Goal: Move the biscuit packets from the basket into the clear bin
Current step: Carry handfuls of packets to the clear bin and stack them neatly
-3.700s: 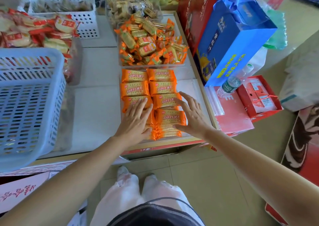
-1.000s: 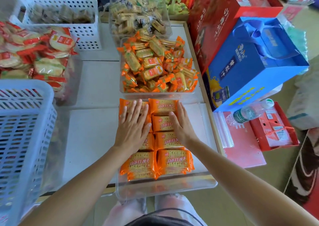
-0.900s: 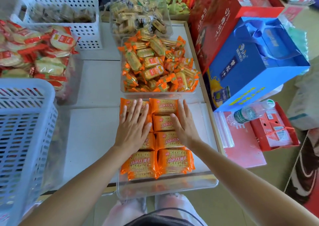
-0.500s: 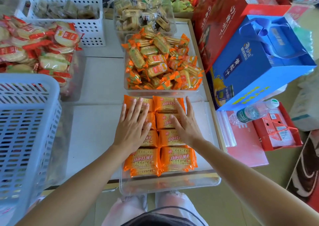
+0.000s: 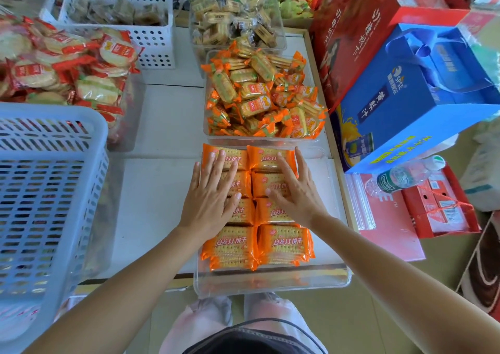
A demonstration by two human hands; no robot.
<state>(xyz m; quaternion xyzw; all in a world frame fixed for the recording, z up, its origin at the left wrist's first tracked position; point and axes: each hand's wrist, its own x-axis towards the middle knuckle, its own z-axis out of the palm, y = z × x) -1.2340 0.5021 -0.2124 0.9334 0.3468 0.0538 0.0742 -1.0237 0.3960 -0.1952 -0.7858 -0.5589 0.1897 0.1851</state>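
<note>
The orange biscuit packets [image 5: 257, 245] lie in two neat columns inside the clear bin [image 5: 270, 283], which sits at the near edge of the table [image 5: 157, 191]. The left hand [image 5: 211, 199] rests flat on the left column, fingers [image 5: 213, 167] straight and spread, gripping nothing. The right hand [image 5: 295, 194] presses the right column the same way, fingers straight. The pale blue basket [image 5: 40, 191] stands well apart on the left. Just behind the bin, a second bin [image 5: 259, 134] holds heaped smaller packets.

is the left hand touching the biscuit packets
Touching. The head view shows the left hand lying flat on the biscuit packets in the clear bin.
</note>
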